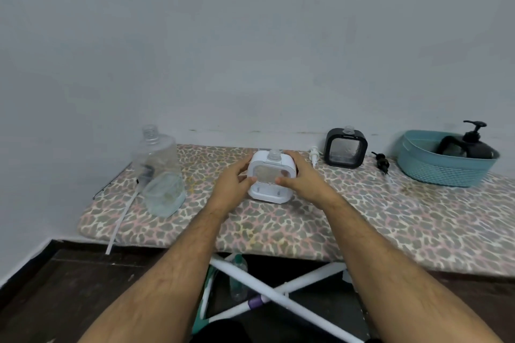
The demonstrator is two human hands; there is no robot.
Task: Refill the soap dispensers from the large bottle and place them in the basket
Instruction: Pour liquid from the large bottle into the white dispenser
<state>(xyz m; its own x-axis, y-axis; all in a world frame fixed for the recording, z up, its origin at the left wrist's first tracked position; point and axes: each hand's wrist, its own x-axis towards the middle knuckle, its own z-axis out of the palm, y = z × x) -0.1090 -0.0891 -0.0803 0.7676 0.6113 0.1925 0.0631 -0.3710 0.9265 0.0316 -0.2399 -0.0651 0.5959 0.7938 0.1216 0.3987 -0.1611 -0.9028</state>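
A white square soap dispenser (269, 179) with an open neck stands upright mid-board. My left hand (232, 184) grips its left side and my right hand (302, 178) grips its right side. A large clear bottle (156, 153) with no cap stands at the left. A black square dispenser (345, 152) with an open neck stands at the back. The teal basket (443, 171) at the right holds a black pump dispenser (476, 142). A white pump (314, 155) and a black pump (381, 162) lie loose on the board.
Everything rests on an ironing board with a leopard-print cover (362, 220) against a grey wall. A clear pouch-like container (165, 193) and a long white pump tube (122, 214) lie at the left. White crossed legs (278, 295) and a bottle (238, 278) show under the board.
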